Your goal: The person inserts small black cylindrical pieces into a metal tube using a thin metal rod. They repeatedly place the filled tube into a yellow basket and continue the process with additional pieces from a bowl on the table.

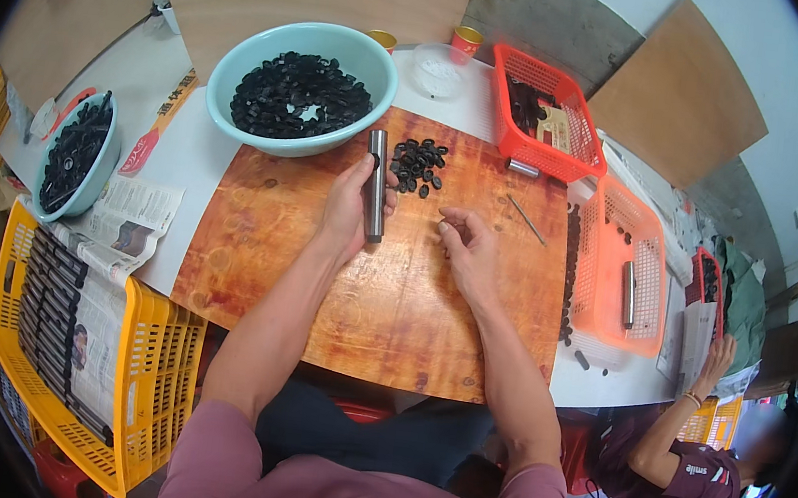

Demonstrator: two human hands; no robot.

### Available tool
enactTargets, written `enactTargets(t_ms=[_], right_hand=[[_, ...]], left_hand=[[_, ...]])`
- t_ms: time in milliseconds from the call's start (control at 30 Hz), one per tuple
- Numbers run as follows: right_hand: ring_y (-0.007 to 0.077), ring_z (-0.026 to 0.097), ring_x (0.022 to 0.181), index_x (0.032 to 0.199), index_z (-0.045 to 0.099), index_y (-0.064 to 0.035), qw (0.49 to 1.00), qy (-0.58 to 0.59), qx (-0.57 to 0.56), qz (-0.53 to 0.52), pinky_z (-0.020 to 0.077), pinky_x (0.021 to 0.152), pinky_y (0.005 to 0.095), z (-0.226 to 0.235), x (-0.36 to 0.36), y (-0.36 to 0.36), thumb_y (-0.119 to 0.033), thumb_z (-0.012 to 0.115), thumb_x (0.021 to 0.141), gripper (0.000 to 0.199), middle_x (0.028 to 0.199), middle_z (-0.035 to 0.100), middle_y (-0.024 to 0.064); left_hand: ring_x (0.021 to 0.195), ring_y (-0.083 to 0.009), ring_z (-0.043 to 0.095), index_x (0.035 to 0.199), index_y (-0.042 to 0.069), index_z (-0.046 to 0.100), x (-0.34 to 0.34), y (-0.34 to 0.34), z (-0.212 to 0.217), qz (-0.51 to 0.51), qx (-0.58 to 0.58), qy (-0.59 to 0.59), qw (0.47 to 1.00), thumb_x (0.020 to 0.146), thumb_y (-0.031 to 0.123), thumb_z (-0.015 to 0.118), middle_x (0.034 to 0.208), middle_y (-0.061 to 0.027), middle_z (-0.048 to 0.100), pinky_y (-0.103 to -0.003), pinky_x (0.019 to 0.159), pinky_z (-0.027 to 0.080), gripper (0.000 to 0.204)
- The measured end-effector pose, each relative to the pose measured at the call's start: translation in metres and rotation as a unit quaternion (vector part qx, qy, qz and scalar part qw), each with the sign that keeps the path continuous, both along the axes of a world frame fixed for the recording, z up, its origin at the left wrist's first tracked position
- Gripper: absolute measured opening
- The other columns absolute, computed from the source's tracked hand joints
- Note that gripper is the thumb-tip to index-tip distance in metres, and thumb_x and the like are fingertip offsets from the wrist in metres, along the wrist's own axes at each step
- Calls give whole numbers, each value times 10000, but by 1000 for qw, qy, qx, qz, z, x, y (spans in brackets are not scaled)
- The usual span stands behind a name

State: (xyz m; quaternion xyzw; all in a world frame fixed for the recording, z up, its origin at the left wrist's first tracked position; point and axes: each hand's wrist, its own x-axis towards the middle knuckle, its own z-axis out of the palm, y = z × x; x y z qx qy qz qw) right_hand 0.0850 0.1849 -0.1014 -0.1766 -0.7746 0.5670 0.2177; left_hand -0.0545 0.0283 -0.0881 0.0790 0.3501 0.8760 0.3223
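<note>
My left hand (345,209) is wrapped round a shiny grey metal tube (376,188), held roughly upright above the wooden board (271,265). A dark spot shows on the tube's upper side, near my thumb. To the right of it, my right hand (468,254) hovers over the board, fingers curled and thumb against the forefinger; whatever may be pinched there is too small to make out. Beyond both hands lies a loose pile of small black oval parts (417,166). A thin metal rod (527,219) rests on the board, right of my right hand.
A pale blue basin (388,78) full of black parts stands at the back left. Red baskets (574,160) and a salmon basket (619,326) line the right side. A yellow crate (159,360) of dark tubes sits at left. Another person's hand (715,365) is at far right.
</note>
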Motion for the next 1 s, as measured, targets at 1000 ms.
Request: enactTargets(t_ms=[1000], right_hand=[[256,656,780,1020,696,-2,960,-101,262,19,526,723,375,20,-20,24,-82,776,807,241,885,655,132]], left_hand=[[922,-237,645,1279,-6,503,11,3,0,-135,32,-36,990,1059,136,438,1058,-162,651,-393,813,560,270]])
